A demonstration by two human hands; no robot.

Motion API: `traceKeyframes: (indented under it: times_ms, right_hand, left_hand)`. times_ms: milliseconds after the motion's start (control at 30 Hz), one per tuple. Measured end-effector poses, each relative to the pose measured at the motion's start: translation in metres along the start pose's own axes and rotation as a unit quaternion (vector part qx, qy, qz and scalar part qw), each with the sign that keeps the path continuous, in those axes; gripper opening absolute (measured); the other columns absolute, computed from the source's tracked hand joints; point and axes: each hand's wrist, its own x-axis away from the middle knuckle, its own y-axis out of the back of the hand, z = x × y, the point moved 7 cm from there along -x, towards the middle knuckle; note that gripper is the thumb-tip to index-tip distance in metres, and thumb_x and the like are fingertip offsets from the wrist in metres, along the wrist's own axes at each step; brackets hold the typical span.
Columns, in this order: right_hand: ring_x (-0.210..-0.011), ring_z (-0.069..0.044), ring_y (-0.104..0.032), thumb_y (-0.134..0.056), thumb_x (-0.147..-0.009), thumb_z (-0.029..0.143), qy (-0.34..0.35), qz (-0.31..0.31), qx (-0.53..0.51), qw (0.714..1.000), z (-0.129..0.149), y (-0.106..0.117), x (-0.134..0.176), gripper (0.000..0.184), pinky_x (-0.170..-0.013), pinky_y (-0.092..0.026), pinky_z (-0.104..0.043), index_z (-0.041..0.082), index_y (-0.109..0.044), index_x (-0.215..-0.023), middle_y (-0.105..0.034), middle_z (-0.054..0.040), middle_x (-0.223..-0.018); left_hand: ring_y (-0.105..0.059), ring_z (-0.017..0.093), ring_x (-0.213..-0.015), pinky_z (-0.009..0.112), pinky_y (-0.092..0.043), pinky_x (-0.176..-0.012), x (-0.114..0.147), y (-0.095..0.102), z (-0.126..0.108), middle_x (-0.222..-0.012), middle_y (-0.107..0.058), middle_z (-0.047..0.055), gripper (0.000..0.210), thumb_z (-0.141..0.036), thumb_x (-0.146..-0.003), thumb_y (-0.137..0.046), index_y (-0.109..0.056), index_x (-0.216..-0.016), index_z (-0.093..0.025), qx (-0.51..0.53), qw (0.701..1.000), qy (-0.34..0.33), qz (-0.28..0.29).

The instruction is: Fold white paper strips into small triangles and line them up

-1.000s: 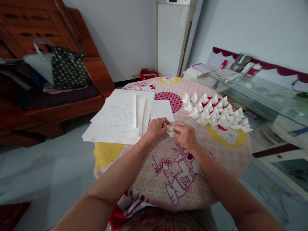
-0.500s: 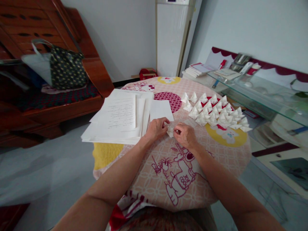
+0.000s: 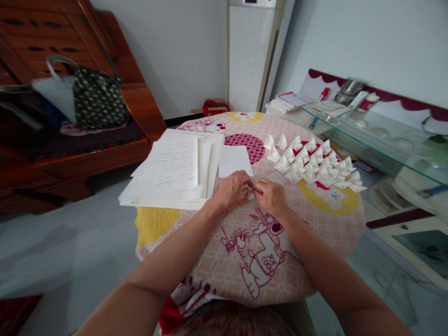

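Note:
Close together over the middle of the table, my left hand point(image 3: 235, 188) and my right hand point(image 3: 270, 196) pinch a small folded piece of white paper point(image 3: 250, 196). The fingers cover most of it, so its full shape is hidden. Just beyond my left hand lies a blank white paper sheet point(image 3: 235, 159). To the left is a stack of papers point(image 3: 168, 163), the top sheet bearing lines of writing. Beyond my right hand stand many folded white paper pieces point(image 3: 311, 163) with pointed tips, set out in rows.
A patterned cloth point(image 3: 224, 261) covers the round table. At the right, a glass shelf point(image 3: 378, 135) carries metal bowls and other items. On the left stands a wooden bench point(image 3: 140, 105) with a dotted bag point(image 3: 100, 98). A tall white cabinet-like unit point(image 3: 250, 56) is at the back.
My left hand has shifted slightly right, toward my right hand, and its fingers now cover more of the folded paper. The sheets and the rows of folded pieces stay where they were.

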Motion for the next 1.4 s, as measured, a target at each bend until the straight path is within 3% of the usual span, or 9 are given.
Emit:
traceKeyframes:
  times_ms: [233,467,600,767,1000,1200,1400]
  right_hand:
    - [-0.076,-0.019,-0.062,-0.064,-0.084,0.015,-0.037,-0.03,-0.032,0.998,-0.005,0.002,0.0,0.013,-0.067,-0.041,-0.028,0.02,-0.071,-0.075,-0.07,-0.0065,-0.08]
    - [-0.073,-0.019,-0.063,-0.06,-0.074,0.012,-0.109,-0.045,-0.08,0.99,-0.015,0.007,-0.002,0.012,-0.068,-0.044,-0.029,0.019,-0.07,-0.073,-0.073,-0.0063,-0.078]
    - [-0.07,-0.019,-0.065,-0.06,-0.069,0.012,-0.169,-0.031,-0.15,0.974,-0.026,0.002,0.0,0.021,-0.07,-0.048,-0.03,0.017,-0.073,-0.084,-0.075,-0.0054,-0.081]
    - [-0.072,-0.019,-0.066,-0.058,-0.063,0.01,-0.187,-0.013,-0.19,0.964,-0.031,-0.002,0.001,0.031,-0.073,-0.05,-0.031,0.016,-0.075,-0.089,-0.076,-0.0059,-0.084]
    - [-0.066,-0.018,-0.065,-0.06,-0.061,0.015,-0.227,0.015,-0.237,0.945,-0.042,-0.001,0.003,0.029,-0.065,-0.049,-0.028,0.016,-0.076,-0.086,-0.075,-0.0036,-0.075]
    - [-0.058,-0.017,-0.06,-0.058,-0.064,0.017,-0.253,0.03,-0.202,0.946,-0.043,0.0,0.001,0.03,-0.06,-0.045,-0.027,0.016,-0.079,-0.085,-0.068,-0.001,-0.062]
    - [-0.066,-0.018,-0.063,-0.057,-0.076,0.019,-0.247,0.021,-0.076,0.966,-0.034,0.003,-0.004,0.024,-0.066,-0.043,-0.028,0.015,-0.08,-0.081,-0.074,-0.0067,-0.071]
  left_hand:
    - [-0.066,0.022,-0.105,0.031,-0.053,-0.088,0.001,-0.006,-0.004,-0.104,-0.071,0.007,0.013,-0.013,-0.083,-0.06,-0.072,-0.086,-0.019,-0.059,0.997,0.046,0.016]
    - [-0.067,0.019,-0.093,0.029,-0.052,-0.081,0.002,-0.007,-0.005,-0.1,-0.071,0.007,0.011,-0.013,-0.082,-0.058,-0.068,-0.084,-0.017,-0.063,0.996,0.068,0.02]
    - [-0.067,0.019,-0.089,0.03,-0.051,-0.079,0.002,-0.007,-0.005,-0.099,-0.071,0.007,0.011,-0.013,-0.082,-0.057,-0.068,-0.083,-0.017,-0.065,0.995,0.073,0.022]
    - [-0.066,0.02,-0.088,0.03,-0.05,-0.079,0.002,-0.007,-0.005,-0.098,-0.071,0.008,0.012,-0.012,-0.082,-0.057,-0.068,-0.081,-0.017,-0.054,0.996,0.066,0.018]
    - [-0.066,0.019,-0.09,0.029,-0.051,-0.079,0.001,-0.009,-0.002,-0.098,-0.071,0.007,0.01,-0.012,-0.082,-0.059,-0.067,-0.081,-0.018,-0.061,0.996,0.069,0.02]
    - [-0.067,0.02,-0.092,0.029,-0.051,-0.081,0.001,-0.009,-0.004,-0.099,-0.071,0.007,0.01,-0.013,-0.083,-0.059,-0.067,-0.082,-0.018,-0.072,0.995,0.065,0.029]
    - [-0.067,0.02,-0.094,0.029,-0.052,-0.083,0.001,-0.007,-0.007,-0.1,-0.071,0.007,0.01,-0.013,-0.083,-0.058,-0.067,-0.085,-0.017,-0.086,0.993,0.076,0.041]
